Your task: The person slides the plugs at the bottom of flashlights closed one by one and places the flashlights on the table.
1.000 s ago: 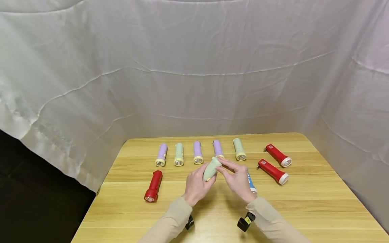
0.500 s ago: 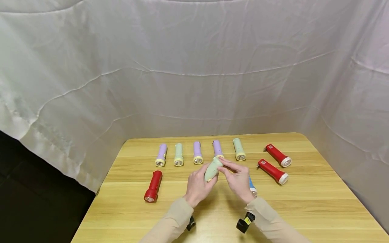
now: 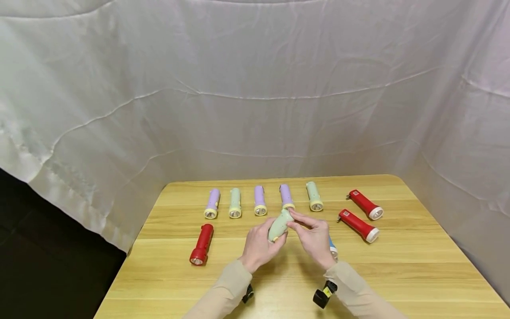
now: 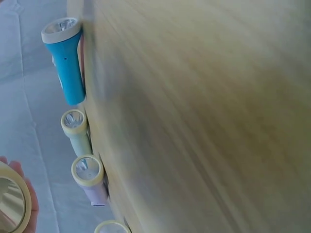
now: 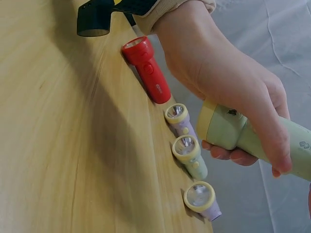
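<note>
A pale green flashlight (image 3: 279, 227) is held up over the wooden table (image 3: 295, 283), tilted. My left hand (image 3: 256, 246) grips its body, fingers wrapped round it near the cream head, as the right wrist view shows. My right hand (image 3: 314, 237) pinches the tail end between thumb and fingers. In the left wrist view the held flashlight's cream head (image 4: 24, 194) faces the camera at the left edge; its lens looks unlit. A blue flashlight (image 3: 333, 250) lies under my right wrist, mostly hidden in the head view but whole in the left wrist view.
Purple flashlights (image 3: 213, 201) and green flashlights (image 3: 235, 201) lie in a row along the back, heads toward me. One red flashlight (image 3: 202, 243) is at left; two red flashlights with white heads (image 3: 358, 225) lie at right. Grey cloth (image 3: 279, 110) hangs behind the table.
Both hands and the green flashlight have shifted very slightly to the right, the grip staying the same. The flashlights on the table have not moved.
</note>
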Demonstrator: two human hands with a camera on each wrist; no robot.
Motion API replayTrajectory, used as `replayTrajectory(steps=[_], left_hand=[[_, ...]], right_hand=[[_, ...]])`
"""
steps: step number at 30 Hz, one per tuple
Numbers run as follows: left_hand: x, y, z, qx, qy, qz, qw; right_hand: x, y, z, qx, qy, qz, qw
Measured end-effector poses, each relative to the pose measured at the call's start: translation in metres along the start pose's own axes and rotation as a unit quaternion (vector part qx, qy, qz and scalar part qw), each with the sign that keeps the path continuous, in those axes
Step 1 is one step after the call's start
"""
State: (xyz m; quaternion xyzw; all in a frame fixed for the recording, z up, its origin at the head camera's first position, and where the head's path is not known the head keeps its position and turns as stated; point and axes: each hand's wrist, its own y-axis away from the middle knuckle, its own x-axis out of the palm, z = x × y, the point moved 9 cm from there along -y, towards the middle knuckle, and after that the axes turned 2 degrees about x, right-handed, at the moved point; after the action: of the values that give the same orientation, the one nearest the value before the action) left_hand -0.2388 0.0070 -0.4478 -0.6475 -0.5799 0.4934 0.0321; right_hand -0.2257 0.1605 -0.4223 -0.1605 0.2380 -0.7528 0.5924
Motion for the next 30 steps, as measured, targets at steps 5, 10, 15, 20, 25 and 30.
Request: replayTrajectory(steps=[5,10,15,20,25,30], left_hand=[[0.0025,0.0023,0.0020,0.001,0.009,0.015,0.9998],[0.0037,0.0038,0.0034,0.001,0.012,0.024,0.9996],[0.0038,0.0047,0.0027,0.002,0.007,0.032,0.9995],[0.0053,0.0064,0.0020,-0.003,0.013,0.049,0.9987],[0.0063,0.0061,0.0012,-0.010,0.019,0.065,0.9976],[0.0082,0.0046,0.0018,-0.021,0.020,0.106,0.9939]], right_hand=[[-0.0003,0.0016,-0.0041,0.018,0.003,-0.001,0.9998],[-0.0006,0.0028,-0.0070,0.030,0.001,0.000,0.9996],[-0.0004,0.0030,-0.0079,0.033,-0.002,0.013,0.9994],[-0.0019,0.0028,-0.0077,0.025,-0.001,0.010,0.9996],[-0.0035,0.0036,-0.0091,0.024,-0.003,-0.004,0.9997],[-0.0043,0.0050,-0.0096,0.036,0.007,-0.002,0.9993]])
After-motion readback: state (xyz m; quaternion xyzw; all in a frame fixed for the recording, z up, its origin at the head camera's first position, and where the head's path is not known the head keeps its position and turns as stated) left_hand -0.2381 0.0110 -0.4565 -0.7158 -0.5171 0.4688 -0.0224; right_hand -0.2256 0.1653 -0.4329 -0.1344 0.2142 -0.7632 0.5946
